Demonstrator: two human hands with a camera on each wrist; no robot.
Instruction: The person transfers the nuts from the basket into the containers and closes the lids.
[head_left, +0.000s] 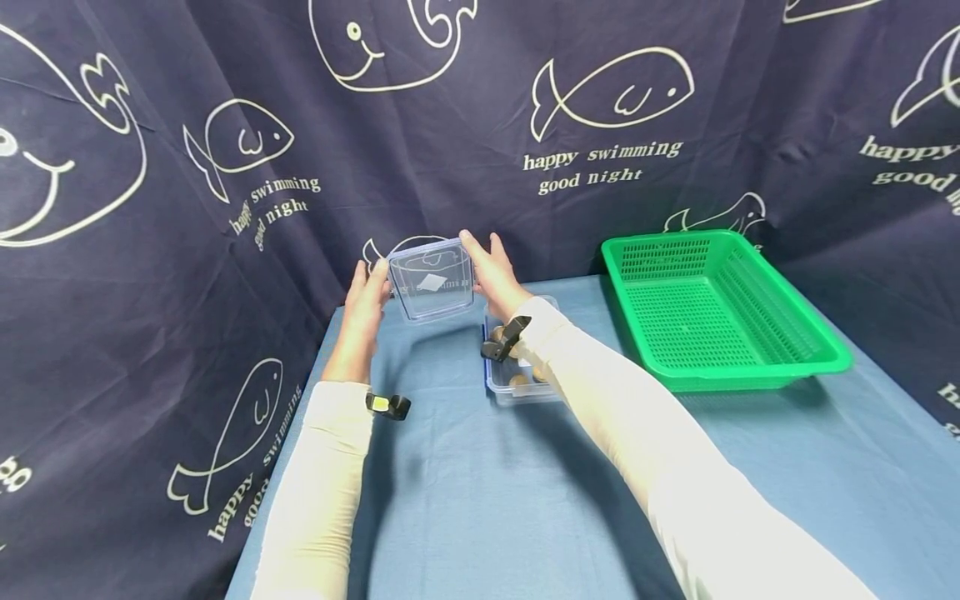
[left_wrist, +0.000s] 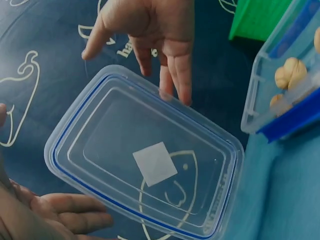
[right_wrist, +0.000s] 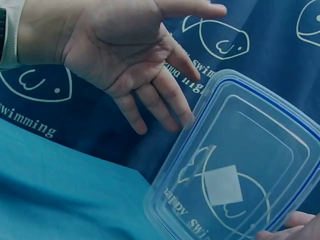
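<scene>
A clear plastic container lid [head_left: 433, 287] with a blue seal line and a small white square label is held up between both hands above the far part of the table. My left hand [head_left: 362, 312] is at its left edge, fingers [left_wrist: 82, 212] extended. At the opposite edge is my right hand [head_left: 497, 275], palm turned inward. Its straight, spread fingers [right_wrist: 157, 102] reach the lid's rim. Below the right wrist stands a clear box [head_left: 506, 390] with blue side clips, partly hidden by the forearm. Inside it lie several tan, walnut-like balls [left_wrist: 291, 74].
A green perforated plastic basket [head_left: 671, 371] stands on the right part of the table. Blue cloth covers the table [head_left: 480, 500]. A dark curtain [head_left: 465, 167] with fish drawings and lettering hangs close behind and along the left side.
</scene>
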